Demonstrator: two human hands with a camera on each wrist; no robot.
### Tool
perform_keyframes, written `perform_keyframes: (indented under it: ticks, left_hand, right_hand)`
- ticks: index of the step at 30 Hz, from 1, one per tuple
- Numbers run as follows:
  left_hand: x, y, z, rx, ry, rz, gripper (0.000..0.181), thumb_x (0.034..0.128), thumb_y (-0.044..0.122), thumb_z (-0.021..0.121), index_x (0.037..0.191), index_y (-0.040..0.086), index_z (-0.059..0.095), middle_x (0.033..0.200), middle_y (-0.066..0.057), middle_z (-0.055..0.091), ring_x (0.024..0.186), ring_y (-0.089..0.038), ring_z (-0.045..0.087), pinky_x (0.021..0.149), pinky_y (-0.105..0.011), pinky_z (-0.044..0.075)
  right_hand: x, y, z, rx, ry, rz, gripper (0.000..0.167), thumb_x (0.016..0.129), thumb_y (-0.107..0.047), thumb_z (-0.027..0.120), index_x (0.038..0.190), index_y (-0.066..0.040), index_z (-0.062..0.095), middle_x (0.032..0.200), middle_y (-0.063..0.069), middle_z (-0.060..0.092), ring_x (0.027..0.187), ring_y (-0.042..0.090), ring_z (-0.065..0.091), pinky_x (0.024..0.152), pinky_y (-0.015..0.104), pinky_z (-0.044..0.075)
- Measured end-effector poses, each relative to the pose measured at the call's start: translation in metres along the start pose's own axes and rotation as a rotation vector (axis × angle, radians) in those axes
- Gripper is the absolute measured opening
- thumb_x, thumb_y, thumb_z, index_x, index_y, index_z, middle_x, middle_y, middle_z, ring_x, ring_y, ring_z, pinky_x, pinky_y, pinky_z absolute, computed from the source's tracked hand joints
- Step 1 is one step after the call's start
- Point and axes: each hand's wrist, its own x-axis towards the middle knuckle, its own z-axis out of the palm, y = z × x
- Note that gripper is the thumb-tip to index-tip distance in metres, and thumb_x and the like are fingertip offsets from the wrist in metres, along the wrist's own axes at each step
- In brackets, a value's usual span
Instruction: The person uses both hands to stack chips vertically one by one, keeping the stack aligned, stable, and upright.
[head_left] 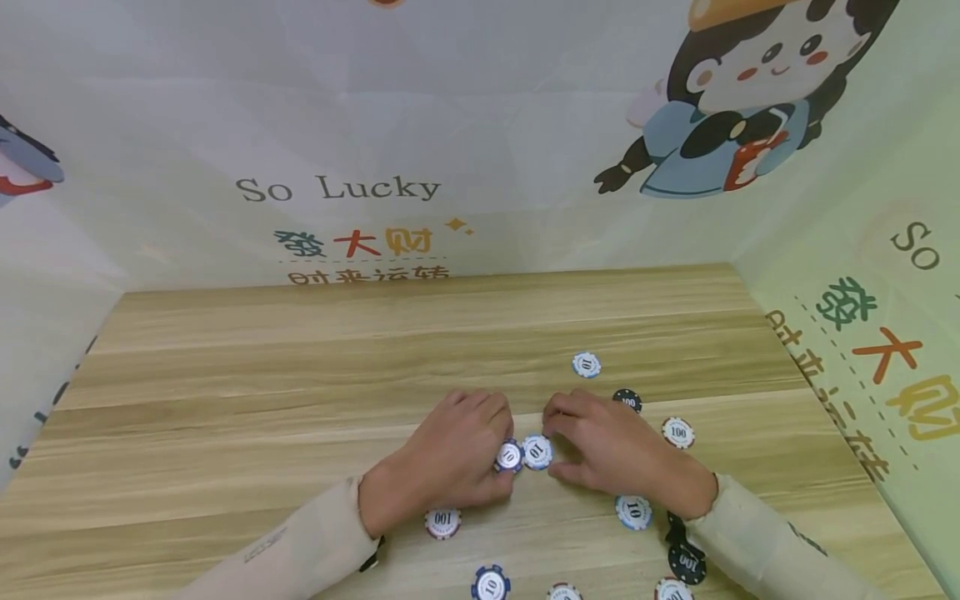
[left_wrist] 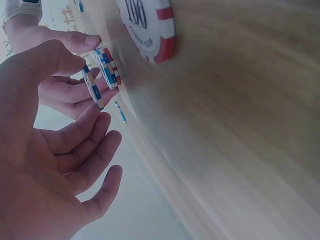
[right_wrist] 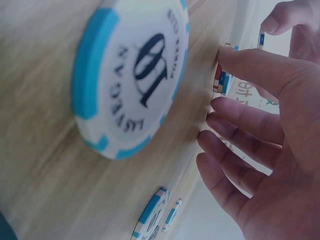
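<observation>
My left hand [head_left: 461, 450] pinches a dark-blue-edged 10 chip [head_left: 509, 455] between thumb and index finger, on edge in the left wrist view. Its other fingers are spread and bent. Just right of this chip is a short stack topped by a light-blue-edged 10 chip [head_left: 537, 452]; a red-edged chip is at its base in the left wrist view. My right hand [head_left: 607, 442] is beside the stack, its thumb and index finger at either side. In the right wrist view a small gap shows by the index fingertip [right_wrist: 217, 103]; whether the thumb touches cannot be told.
Loose chips lie around the hands: a light-blue-edged one [head_left: 587, 364] behind, a black one [head_left: 627, 401] and a red-edged one [head_left: 678, 432] at right, several others nearer the front. Printed cloth walls [head_left: 525, 167] border the wooden table [head_left: 300, 350].
</observation>
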Motion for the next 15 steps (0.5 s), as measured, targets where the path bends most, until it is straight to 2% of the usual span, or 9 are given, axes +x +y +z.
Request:
perform_keyframes:
  ticks: [15]
  left_hand:
    - [0.011, 0.002, 0.005, 0.011, 0.012, 0.016, 0.035, 0.0880, 0.044, 0.078, 0.100, 0.012, 0.068, 0.105, -0.002, 0.065, 0.101, -0.021, 0.063, 0.089, -0.040, 0.053]
  right_hand:
    - [0.000, -0.001, 0.001, 0.000, 0.005, 0.008, 0.035, 0.087, -0.030, 0.093, 0.109, -0.006, 0.081, 0.120, 0.004, 0.072, 0.105, 0.020, 0.068, 0.088, 0.038, 0.061]
